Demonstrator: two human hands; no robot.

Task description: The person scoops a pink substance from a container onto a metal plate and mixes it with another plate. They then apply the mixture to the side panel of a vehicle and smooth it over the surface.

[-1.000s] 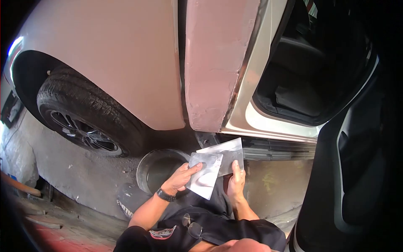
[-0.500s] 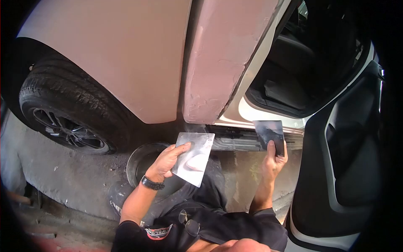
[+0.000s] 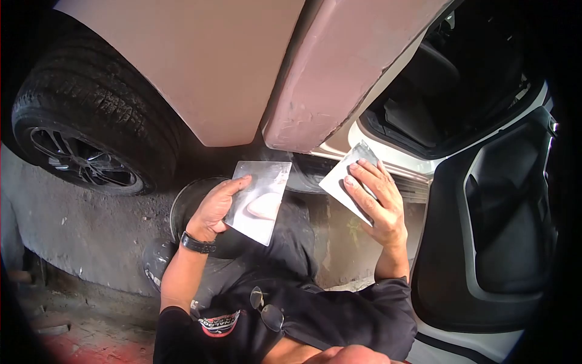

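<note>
My left hand (image 3: 211, 209) grips a flat metal mixing plate (image 3: 253, 189) by its left side, thumb on top. A smooth mound of pale putty (image 3: 264, 206) lies on the plate, with smears near its upper right edge. My right hand (image 3: 382, 203) holds a thin, flat putty spreader (image 3: 339, 184), fingers spread over its face and the thumb hidden behind. Spreader and plate are apart. Above them stands a car body panel coated in pinkish filler (image 3: 339, 73), with rough, chipped patches along its lower and right edges.
A tyre (image 3: 97, 115) stands at the left beside a beige panel (image 3: 218, 67). An open car door (image 3: 448, 242) hangs close at my right, below the dark car interior (image 3: 424, 115). A round black tub (image 3: 177, 209) sits behind my left wrist. Glasses (image 3: 271, 316) hang from my shirt.
My right hand has turned the spreader from upright to tilted, bringing its face into the light and closer to the plate. The view has shifted, and the left hand keeps its hold.
</note>
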